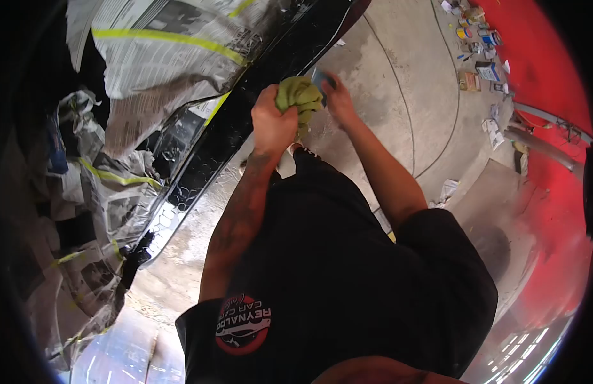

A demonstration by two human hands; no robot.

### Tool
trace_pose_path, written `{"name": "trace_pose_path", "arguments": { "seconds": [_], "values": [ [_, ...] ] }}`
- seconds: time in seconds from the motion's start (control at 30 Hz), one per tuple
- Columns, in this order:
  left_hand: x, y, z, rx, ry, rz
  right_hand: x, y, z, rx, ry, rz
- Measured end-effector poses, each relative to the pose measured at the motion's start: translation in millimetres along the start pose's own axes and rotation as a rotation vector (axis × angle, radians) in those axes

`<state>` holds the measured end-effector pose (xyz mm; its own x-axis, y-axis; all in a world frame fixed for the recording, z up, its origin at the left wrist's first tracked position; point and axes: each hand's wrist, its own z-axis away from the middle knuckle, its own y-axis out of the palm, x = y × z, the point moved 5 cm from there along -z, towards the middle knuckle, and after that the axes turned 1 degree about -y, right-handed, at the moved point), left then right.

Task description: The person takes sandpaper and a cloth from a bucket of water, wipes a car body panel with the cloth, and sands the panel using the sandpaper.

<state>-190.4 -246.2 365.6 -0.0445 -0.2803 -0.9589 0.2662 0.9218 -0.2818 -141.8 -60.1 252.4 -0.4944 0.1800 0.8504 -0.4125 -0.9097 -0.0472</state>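
Upside-down, shirt logo [243, 324] reads "REYNALDO"; hands [274, 128] hold green cloth [299, 96], bluish item [320, 79].

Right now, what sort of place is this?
Likely an auto paint or body shop: newspaper sheets held by yellow-green tape beside a glossy black panel, plus assorted cans and boxes along the concrete floor.

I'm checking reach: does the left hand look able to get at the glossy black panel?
Probably yes: the left hand, gripping the green cloth, is close beside the black panel, with nothing visible in between.
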Motion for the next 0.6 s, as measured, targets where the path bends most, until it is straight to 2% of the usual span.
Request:
{"name": "trace_pose_path", "arguments": {
  "seconds": [0.03,0.1,0.13,0.2,0.27,0.33,0.43,0.47,0.53,0.6],
  "values": [
    [-1.5,-2.6,0.0,0.001,-0.09,0.086,20.6,-5.8,-18.9,0.0,-0.262,0.374],
    [-1.2,-8.7,-3.2,-0.083,-0.11,0.173,41.8,4.7,-55.6,-0.106,-0.631,0.45],
    [-0.4,-12.5,-4.4,-0.129,-0.122,0.217,36.5,19.6,-61.1,-0.15,-0.631,0.665],
    [-0.6,-23.4,-5.6,-0.157,-0.104,0.072,19.1,59.3,-71.9,-0.23,-0.612,1.1],
    [4.1,-40.1,-0.9,-0.186,-0.101,-0.157,-19.5,103.7,-24.9,-0.119,-0.705,1.343],
    [23.8,-56.2,6.8,-0.174,-0.082,-0.331,-42.9,131.0,15.7,0.26,-0.703,1.424],
    [57.8,-80.9,33.1,-0.097,-0.057,-0.574,-36.2,107.9,1.0,0.303,-0.852,1.341],
    [66.9,-87.4,42.1,-0.054,-0.045,-0.642,-26.8,92.2,-20.4,0.243,-0.837,1.399],
    [83.3,-97.2,56.9,0.005,-0.039,-0.743,6.9,55.6,-71.1,-0.01,-0.783,1.387],
    [98.5,-107.8,77.2,0.059,-0.104,-0.83,51.1,19.4,-109.7,-0.205,-0.727,1.28]
  ]
}}
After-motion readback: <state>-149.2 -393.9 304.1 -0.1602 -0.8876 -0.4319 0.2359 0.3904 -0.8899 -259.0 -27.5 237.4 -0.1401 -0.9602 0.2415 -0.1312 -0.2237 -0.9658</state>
